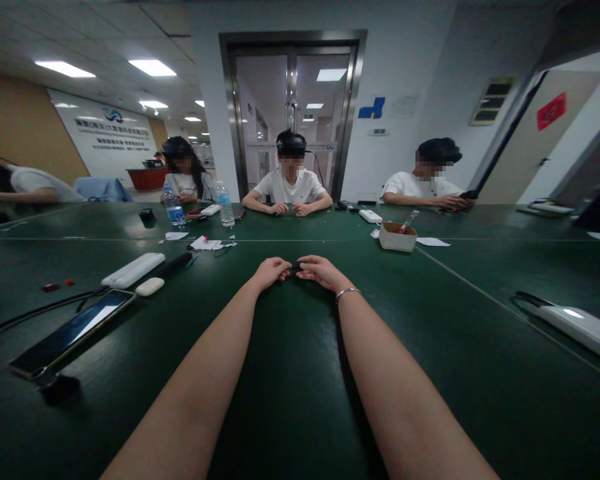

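Note:
Both my arms reach forward over the dark green table [290,373]. Between my fingertips is a small black object [295,265], too small and dark to name. My left hand [272,272] pinches its left end. My right hand [321,272], with a silver bangle [347,293] at the wrist, has its fingers closed on the right end. The fingers partly cover the object, and I cannot tell whether it touches the tabletop.
Left lie a phone [75,333], a white case [150,287] and a white box-like device [133,269]. Ahead are water bottles [225,205] and a small open box [398,239]. A power strip [580,327] lies right. Several people sit around the table, one person [290,183] directly opposite.

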`<state>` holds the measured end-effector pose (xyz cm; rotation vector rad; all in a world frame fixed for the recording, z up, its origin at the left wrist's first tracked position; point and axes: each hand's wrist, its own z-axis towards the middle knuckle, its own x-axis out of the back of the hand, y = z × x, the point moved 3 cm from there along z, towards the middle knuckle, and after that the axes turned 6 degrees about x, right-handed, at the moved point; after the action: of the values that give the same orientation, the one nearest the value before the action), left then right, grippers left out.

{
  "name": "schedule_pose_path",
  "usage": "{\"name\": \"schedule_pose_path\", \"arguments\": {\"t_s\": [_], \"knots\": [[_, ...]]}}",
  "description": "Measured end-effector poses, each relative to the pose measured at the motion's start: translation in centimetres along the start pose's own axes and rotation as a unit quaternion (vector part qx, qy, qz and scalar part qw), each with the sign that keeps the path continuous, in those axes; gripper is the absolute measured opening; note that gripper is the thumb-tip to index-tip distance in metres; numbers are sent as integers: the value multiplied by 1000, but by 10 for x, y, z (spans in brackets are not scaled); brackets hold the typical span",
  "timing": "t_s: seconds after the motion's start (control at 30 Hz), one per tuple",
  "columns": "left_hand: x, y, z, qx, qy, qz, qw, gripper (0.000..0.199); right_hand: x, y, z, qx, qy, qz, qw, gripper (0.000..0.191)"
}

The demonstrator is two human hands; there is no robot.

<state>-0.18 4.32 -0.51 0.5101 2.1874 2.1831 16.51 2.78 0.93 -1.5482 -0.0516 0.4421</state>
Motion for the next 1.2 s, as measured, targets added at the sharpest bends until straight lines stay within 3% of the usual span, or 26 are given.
{"name": "schedule_pose_path", "arguments": {"t_s": [0.2,0.4,1.2], "knots": [[-2,11,-11,-48,-6,-40,998,27,-2,0,0,-3,16,7,1000,14],[-4,8,-7,7,15,-51,999,23,-2,-2,-1,-1,10,2,1000,13],[-3,5,-4,-19,7,0,1000,23,-1,0,0,-12,0,1,1000,14]]}}
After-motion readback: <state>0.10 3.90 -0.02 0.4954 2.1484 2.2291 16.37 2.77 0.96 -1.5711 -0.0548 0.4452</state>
